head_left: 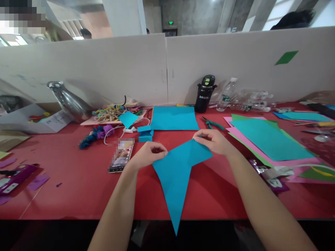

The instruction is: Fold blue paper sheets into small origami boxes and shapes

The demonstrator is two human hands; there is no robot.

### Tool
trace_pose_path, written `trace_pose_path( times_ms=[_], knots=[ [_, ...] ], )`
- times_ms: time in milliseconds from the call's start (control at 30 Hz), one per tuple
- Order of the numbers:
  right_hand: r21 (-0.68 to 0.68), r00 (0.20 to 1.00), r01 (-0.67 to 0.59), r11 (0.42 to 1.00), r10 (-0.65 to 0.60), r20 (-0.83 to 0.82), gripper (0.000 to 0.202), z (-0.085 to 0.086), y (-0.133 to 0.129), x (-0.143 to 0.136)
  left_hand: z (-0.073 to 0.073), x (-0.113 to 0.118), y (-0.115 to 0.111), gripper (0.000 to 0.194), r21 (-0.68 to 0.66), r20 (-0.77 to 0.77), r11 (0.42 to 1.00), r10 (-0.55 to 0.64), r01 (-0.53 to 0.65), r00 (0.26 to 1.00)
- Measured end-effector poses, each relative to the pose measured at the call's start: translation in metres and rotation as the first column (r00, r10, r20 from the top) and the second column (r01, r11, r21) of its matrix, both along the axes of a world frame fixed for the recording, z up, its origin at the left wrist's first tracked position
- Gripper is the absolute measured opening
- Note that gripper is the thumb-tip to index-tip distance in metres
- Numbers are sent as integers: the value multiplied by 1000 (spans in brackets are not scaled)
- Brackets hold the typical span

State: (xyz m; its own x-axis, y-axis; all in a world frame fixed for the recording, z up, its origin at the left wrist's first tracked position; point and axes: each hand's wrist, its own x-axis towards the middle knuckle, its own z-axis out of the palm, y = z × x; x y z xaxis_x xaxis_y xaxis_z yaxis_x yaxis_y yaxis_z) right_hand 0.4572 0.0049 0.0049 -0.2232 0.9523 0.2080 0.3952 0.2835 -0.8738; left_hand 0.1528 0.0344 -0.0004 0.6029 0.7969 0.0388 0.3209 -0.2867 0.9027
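Observation:
A blue sheet of paper [175, 174], cut or folded into a pointed shape, hangs between my two hands. Its long tip points down past the table's front edge. My left hand [150, 153] pinches its upper left edge between thumb and fingers. At the upper right edge, my right hand [210, 139] grips it the same way. Just behind the paper are a small folded blue paper box [145, 134] and a flat blue sheet [174, 118]. A phone [121, 155] with a lit screen lies left of my left hand.
Pliers with green handles [213, 123] lie behind my right hand. Coloured paper sheets [272, 139] are stacked at right, near a purple power strip [274, 183]. A black bottle [206, 94], a plastic bottle [227, 94] and a steel jug [70, 101] stand along the white partition [104, 69].

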Motion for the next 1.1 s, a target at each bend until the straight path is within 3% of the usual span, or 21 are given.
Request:
trace_pose_path(
  times_ms=[333,467,633,767,867,967,1100],
  knots=[
    [-42,990,131,990,-133,-35,33,1,3,33,6,-15,2,14,2,-28,998,55,-55,998],
    [-49,968,225,973,-229,-104,34,-2,4,51,9,-22,3,15,23,-39,982,191,-190,981],
    [-72,953,231,970,-241,-185,33,-5,6,52,6,-14,2,33,-4,137,942,332,-335,933],
    [-74,960,146,987,-159,-230,29,-4,6,36,-3,6,1,48,-147,241,955,287,-258,927],
    [-66,950,104,992,-119,-289,27,-6,7,28,-8,18,0,47,-134,210,947,314,-291,926],
    [-54,936,77,996,-91,-340,25,-8,8,25,-10,20,0,45,-130,200,944,326,-305,924],
    [-63,918,81,995,-99,-384,25,-10,8,23,-12,18,-1,45,-250,238,943,279,-219,930]
  ],
)
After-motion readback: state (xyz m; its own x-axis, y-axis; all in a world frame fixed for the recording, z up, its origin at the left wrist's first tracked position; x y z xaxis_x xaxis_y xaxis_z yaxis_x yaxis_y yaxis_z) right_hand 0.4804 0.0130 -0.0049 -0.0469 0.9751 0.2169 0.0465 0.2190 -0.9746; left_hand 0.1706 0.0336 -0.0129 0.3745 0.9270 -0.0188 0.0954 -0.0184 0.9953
